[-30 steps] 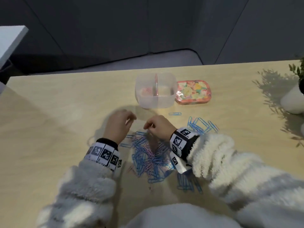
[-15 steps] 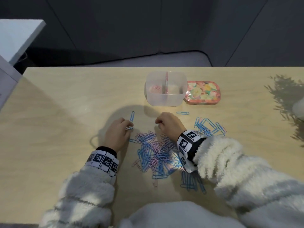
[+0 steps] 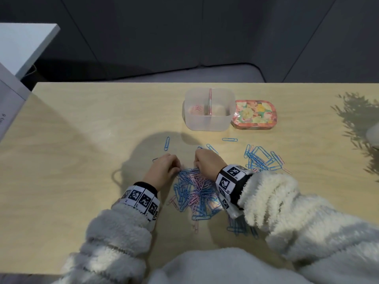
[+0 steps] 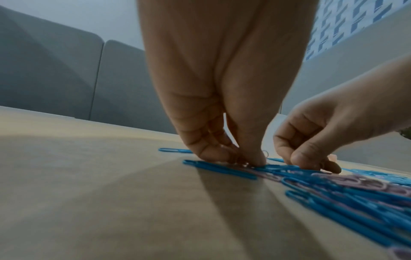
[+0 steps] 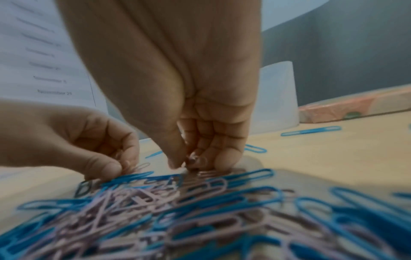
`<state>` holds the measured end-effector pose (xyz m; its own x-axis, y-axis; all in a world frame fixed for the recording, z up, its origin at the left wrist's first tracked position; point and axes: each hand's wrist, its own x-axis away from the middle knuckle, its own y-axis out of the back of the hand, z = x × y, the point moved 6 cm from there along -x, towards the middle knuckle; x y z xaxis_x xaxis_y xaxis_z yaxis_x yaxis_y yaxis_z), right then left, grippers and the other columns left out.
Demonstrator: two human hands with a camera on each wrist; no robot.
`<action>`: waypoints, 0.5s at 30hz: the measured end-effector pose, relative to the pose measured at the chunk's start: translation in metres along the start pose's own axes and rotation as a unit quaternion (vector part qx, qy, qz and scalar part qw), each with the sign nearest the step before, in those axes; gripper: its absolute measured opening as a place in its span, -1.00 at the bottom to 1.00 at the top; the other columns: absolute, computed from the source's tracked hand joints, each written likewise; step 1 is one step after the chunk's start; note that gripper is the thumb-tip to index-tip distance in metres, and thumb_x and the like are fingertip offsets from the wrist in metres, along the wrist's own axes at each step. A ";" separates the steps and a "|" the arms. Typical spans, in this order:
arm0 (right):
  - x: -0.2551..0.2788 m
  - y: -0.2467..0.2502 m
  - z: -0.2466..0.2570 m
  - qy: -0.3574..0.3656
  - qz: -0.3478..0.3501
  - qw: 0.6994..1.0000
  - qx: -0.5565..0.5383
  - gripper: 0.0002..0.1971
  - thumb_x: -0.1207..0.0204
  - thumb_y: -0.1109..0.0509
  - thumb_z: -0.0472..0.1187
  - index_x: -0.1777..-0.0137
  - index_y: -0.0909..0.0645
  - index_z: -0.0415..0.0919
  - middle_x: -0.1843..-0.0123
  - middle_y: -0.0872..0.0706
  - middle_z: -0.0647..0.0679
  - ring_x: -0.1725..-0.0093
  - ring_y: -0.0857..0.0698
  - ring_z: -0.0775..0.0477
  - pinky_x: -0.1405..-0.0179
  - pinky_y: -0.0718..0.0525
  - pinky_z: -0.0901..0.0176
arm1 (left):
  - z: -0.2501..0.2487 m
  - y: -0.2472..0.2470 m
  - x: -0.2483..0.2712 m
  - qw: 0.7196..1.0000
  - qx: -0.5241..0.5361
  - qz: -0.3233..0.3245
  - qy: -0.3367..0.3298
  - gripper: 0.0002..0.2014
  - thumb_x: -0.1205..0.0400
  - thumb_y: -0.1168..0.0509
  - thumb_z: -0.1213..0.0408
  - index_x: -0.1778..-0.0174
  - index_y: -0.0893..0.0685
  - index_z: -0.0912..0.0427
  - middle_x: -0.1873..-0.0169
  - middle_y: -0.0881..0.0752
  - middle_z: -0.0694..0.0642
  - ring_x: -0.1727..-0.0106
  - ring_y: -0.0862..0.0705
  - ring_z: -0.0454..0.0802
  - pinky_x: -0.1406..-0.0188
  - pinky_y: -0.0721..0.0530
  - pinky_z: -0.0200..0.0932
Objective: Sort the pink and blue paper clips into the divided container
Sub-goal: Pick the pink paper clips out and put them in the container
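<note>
A mixed pile of pink and blue paper clips [image 3: 194, 191] lies on the table in front of me. My left hand [image 3: 178, 167] is at the pile's far left edge, thumb and forefinger pinching a pink paper clip [image 5: 141, 165]. My right hand [image 3: 197, 163] is at the far edge with curled fingers, its fingertips [image 5: 177, 164] pinched together on a pink clip of the pile. The clear divided container [image 3: 209, 121] stands further back. Pink clips [image 3: 196, 108] lie in its left compartment, and the right one looks bare.
The floral lid [image 3: 254, 114] lies right of the container. A group of mostly blue clips [image 3: 260, 158] lies to the right, and more lie under my right sleeve [image 3: 242, 228]. Single blue clips [image 3: 167, 143] lie loose. A white plant pot [image 3: 374, 134] sits at the right edge.
My left hand has moved right from the single blue clip to the pile's edge. My right hand has drawn slightly back onto the pile. The two hands are now closer together.
</note>
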<state>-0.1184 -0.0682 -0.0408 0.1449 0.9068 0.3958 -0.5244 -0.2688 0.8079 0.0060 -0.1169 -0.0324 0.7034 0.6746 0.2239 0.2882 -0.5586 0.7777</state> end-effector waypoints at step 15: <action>0.004 -0.010 0.012 0.063 0.039 0.996 -0.059 -0.84 -0.48 -0.39 -0.27 -0.03 -0.59 -0.29 0.08 -0.59 -0.10 -0.03 -0.60 -0.13 0.05 -0.45 0.17 | 0.020 0.004 0.004 0.985 0.155 0.050 0.059 -0.92 -0.59 -0.27 0.30 0.11 -0.52 0.02 0.20 -0.64 0.05 0.12 -0.64 0.06 -0.02 -0.64 0.02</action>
<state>-0.1025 -0.0656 -0.0424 -0.0025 0.9204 0.3910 -0.6254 -0.3065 0.7176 0.0233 -0.1259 -0.0399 0.6635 0.6501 0.3702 0.4190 -0.7329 0.5361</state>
